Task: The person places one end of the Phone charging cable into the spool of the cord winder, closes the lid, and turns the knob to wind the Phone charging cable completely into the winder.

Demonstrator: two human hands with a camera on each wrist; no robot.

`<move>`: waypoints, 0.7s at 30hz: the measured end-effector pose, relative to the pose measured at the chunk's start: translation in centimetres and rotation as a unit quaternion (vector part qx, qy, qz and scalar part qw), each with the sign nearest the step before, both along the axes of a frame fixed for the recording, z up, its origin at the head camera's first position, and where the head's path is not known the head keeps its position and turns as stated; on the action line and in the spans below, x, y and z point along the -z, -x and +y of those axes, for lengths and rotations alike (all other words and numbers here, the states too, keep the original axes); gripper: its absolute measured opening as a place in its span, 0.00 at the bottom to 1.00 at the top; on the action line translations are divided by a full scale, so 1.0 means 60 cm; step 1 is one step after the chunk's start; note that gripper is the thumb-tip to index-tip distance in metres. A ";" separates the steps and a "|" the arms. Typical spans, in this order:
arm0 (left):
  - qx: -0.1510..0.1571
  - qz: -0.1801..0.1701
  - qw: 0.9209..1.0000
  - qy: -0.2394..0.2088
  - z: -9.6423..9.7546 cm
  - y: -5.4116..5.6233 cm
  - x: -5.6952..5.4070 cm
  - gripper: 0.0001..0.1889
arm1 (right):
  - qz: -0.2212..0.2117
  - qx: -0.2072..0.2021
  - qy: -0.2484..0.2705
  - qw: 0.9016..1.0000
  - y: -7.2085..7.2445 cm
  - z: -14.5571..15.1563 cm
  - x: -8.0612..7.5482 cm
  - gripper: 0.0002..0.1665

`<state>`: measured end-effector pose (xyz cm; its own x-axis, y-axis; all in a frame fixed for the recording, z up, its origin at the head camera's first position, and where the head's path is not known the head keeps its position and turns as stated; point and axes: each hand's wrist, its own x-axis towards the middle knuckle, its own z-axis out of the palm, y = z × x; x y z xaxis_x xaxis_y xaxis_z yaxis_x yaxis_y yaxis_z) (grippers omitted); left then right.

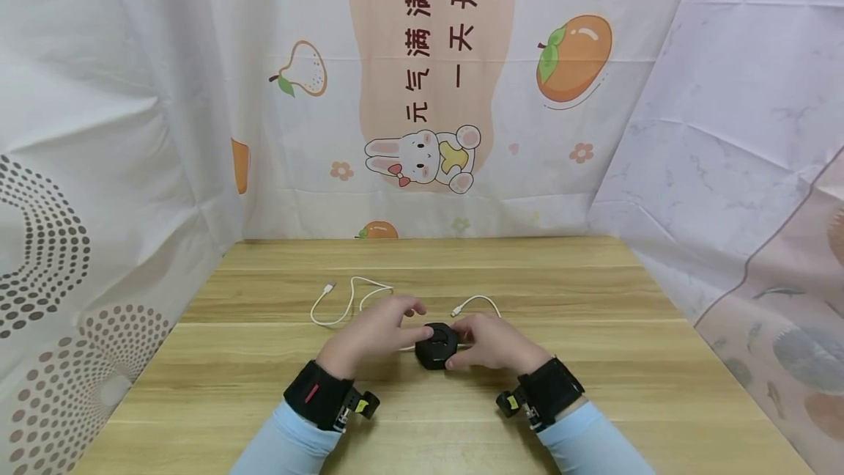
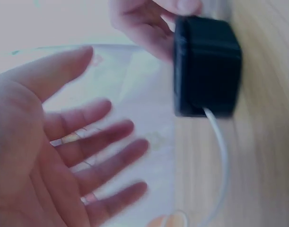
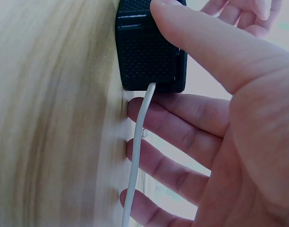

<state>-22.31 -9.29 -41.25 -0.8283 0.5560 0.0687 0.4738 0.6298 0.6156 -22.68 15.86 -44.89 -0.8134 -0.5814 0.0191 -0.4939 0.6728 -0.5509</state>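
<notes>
A black eight-sided cable winder (image 1: 436, 347) sits on the wooden table, and white cable (image 3: 137, 151) comes out of two opposite sides of it. My right hand (image 1: 493, 343) holds the winder at its right side, the thumb (image 3: 191, 35) against its near wall and other fingers around the far side. My left hand (image 1: 377, 332) hovers just to the left, fingers spread and straight. In the left wrist view a gap separates it from the winder (image 2: 213, 66). What lies inside the winder is hidden.
Left of the winder the cable lies in loose bends, ending in a USB plug (image 1: 328, 288). A shorter length with a small white connector (image 1: 456, 311) curves behind the right hand. Printed cloth (image 1: 303, 204) hangs behind the wooden table (image 1: 422, 431) and at both sides.
</notes>
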 end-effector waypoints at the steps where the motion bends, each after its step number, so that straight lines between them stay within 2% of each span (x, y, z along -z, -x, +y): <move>1: -0.004 -0.006 1.000 0.007 0.002 -0.002 -0.001 0.23 | 0.000 0.000 -0.001 1.000 0.000 0.000 0.000 0.26; 6: -0.024 -0.032 0.998 0.042 0.014 -0.010 0.000 0.34 | 0.003 -0.004 0.000 1.000 0.001 -0.001 0.001 0.25; 15: -0.051 -0.035 0.994 0.092 0.028 -0.012 0.013 0.41 | 0.007 -0.002 -0.003 1.000 0.001 0.000 0.000 0.25; 21: -0.045 -0.030 0.994 0.093 0.035 -0.011 0.024 0.26 | 0.004 -0.002 -0.004 1.000 0.001 0.001 0.000 0.25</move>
